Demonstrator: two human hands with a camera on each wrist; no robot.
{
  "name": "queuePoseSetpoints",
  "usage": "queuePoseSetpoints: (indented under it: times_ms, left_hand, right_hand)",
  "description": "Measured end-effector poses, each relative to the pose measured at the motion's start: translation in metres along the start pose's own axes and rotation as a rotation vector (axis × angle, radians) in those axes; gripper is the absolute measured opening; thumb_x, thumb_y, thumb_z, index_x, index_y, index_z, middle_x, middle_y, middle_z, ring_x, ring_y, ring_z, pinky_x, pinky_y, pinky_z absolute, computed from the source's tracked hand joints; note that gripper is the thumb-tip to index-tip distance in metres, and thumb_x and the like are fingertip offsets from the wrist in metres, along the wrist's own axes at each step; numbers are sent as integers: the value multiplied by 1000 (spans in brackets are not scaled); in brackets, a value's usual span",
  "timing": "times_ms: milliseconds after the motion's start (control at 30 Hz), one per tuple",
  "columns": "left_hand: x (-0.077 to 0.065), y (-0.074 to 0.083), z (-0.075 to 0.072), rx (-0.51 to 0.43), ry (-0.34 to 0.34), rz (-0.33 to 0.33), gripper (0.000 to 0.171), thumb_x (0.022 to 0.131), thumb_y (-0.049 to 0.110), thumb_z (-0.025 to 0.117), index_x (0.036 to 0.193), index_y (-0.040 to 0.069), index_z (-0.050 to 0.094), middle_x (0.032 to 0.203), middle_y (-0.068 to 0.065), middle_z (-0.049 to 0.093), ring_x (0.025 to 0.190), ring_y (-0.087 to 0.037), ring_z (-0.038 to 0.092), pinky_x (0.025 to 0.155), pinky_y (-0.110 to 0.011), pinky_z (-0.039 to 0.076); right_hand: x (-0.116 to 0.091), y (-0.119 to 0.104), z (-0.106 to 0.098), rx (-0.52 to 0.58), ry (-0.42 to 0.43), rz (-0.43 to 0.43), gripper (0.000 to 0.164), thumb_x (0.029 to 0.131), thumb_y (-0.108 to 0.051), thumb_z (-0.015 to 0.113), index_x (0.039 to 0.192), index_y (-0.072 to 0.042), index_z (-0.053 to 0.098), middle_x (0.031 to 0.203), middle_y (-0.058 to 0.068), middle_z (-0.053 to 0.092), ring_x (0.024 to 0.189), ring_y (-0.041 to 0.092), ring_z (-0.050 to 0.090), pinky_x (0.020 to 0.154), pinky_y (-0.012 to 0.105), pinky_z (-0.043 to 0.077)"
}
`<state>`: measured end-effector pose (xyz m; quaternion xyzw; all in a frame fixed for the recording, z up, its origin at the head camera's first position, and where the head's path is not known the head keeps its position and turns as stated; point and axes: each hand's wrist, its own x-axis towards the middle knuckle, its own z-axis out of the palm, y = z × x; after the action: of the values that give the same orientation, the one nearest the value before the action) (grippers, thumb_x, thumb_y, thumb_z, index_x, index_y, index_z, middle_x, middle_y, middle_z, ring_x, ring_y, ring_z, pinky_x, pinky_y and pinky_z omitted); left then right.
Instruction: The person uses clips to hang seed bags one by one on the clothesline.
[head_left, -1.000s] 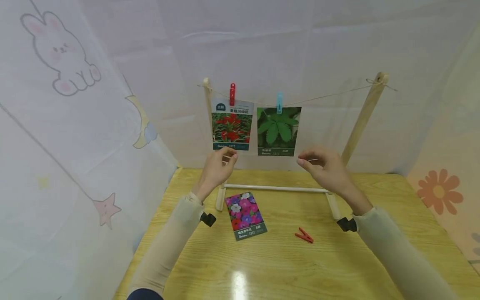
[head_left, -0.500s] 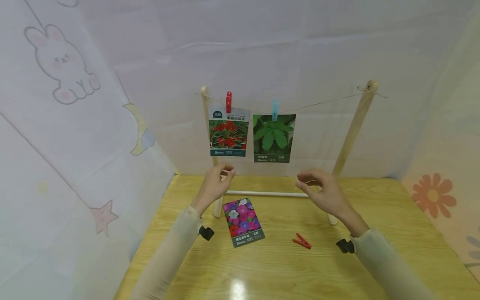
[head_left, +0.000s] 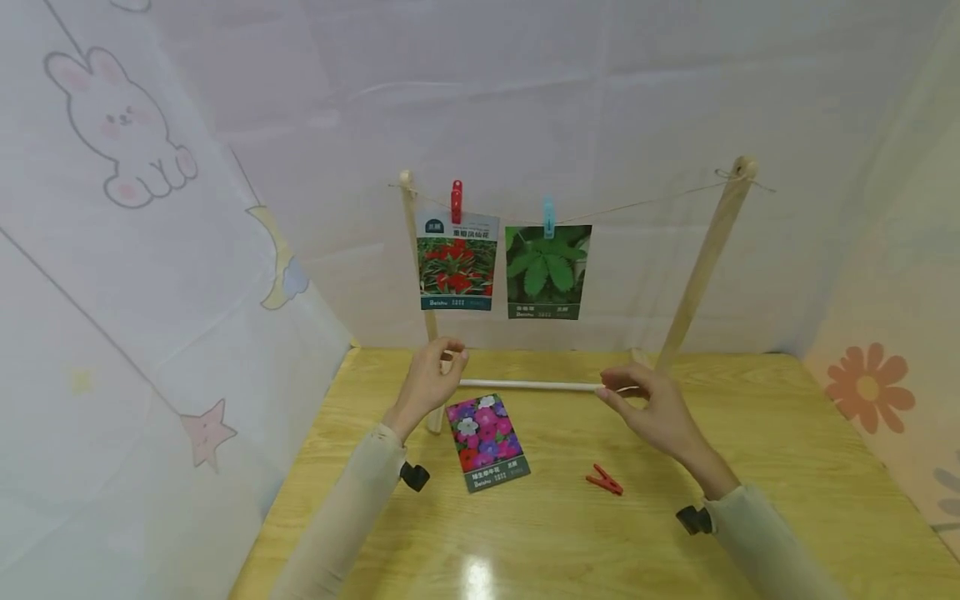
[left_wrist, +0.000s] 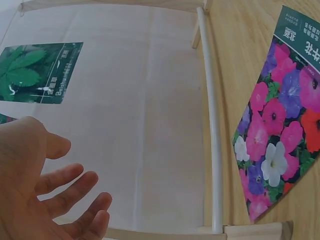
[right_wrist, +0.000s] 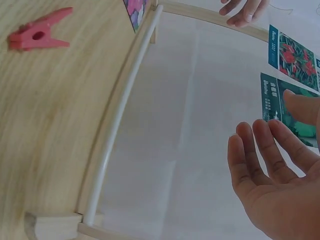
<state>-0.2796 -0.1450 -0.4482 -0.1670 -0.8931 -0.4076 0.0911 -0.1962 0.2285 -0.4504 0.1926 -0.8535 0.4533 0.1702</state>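
My left hand (head_left: 431,379) hovers above the table's left part, fingers loosely curved around nothing. On the other side my right hand (head_left: 652,408) is also raised and holds nothing. Between them and farther back, two seed packets hang from a string. The red-flower packet (head_left: 456,271) is held by a red clothespin (head_left: 457,202), the green-leaf packet (head_left: 547,279) by a light blue clothespin (head_left: 549,218). A third seed packet (head_left: 487,442), with pink and purple flowers, lies on the table near my left hand. A loose red clothespin (head_left: 604,480) lies below my right hand.
The string (head_left: 637,204) runs between two wooden posts, the left post (head_left: 410,225) and the right post (head_left: 705,267). A white rod (head_left: 532,385) joins their feet low over the wooden table (head_left: 555,542). Printed cloth (head_left: 300,133) encloses the back and sides.
Both hands have come down away from the hanging packets, the right one farther, to about the rod's height in view. The head view has tilted slightly. Packets and clothespins stay in place.
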Motion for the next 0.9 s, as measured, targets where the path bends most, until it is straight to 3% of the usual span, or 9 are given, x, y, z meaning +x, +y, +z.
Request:
queuePoseSetpoints:
  times_ms: [200,467,667,900]
  left_hand:
    - [-5,-5,3,-9,-16,-10,30,109,26,63,132,7,69,132,-13,71,115,-33,69,99,-51,59]
    - [-13,-16,13,10,-44,-22,33,108,23,65,134,3,67,136,-17,69,117,-34,68,101,-52,59]
    - [-20,-22,20,13,-78,-69,38,109,30,64,138,6,66,139,-15,67,123,-37,65,103,-52,57]
    - [-25,-34,28,54,-108,-78,43,105,30,68,141,7,64,142,-12,66,128,-40,62,107,-54,54]
  right_hand:
    - [-12,8,6,31,-26,34,28,97,-9,79,124,-2,74,113,12,77,99,13,72,86,25,62]
    - [-28,15,17,34,-55,64,29,96,-10,81,125,-7,74,115,10,76,99,20,74,85,37,65]
    - [-39,20,24,35,-75,85,31,97,-11,80,126,-5,72,117,15,74,100,29,73,86,42,65]
    - [-50,26,28,32,-189,151,39,102,-19,76,134,0,65,124,18,70,106,34,72,89,47,64]
